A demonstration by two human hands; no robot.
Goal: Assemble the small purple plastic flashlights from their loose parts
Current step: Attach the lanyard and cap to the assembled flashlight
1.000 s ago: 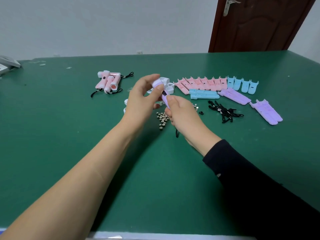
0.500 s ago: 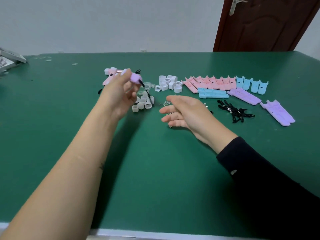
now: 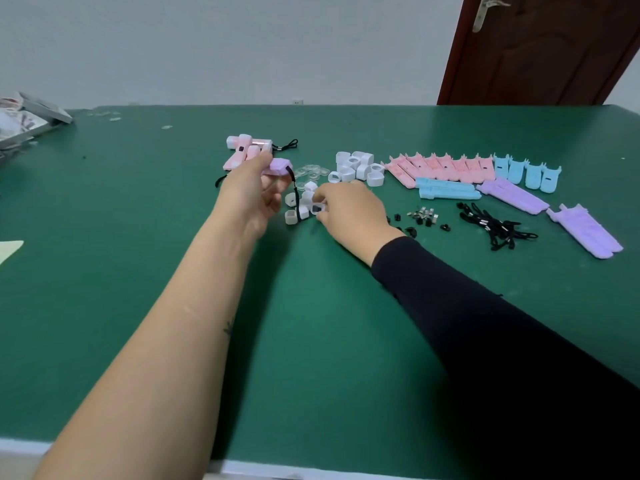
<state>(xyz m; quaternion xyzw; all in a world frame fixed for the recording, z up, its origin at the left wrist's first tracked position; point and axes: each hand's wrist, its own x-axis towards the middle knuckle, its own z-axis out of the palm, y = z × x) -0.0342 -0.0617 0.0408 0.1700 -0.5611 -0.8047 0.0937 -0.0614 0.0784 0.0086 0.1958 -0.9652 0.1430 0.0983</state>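
Pinching a clear cap (image 3: 317, 208), right hand (image 3: 349, 211); left hand (image 3: 249, 188) grips purple flashlight (image 3: 278, 167).

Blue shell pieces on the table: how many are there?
6, maybe more if stacked. Four short blue pieces stand in a row right of the pink ones; two long blue pieces lie together in front of the pink row.

Left hand (image 3: 250, 192): forearm bare, small dark mark near mid-forearm. Right hand (image 3: 349, 211): long black sleeve (image 3: 485, 327), cuff ending at the wrist behind the fingers.
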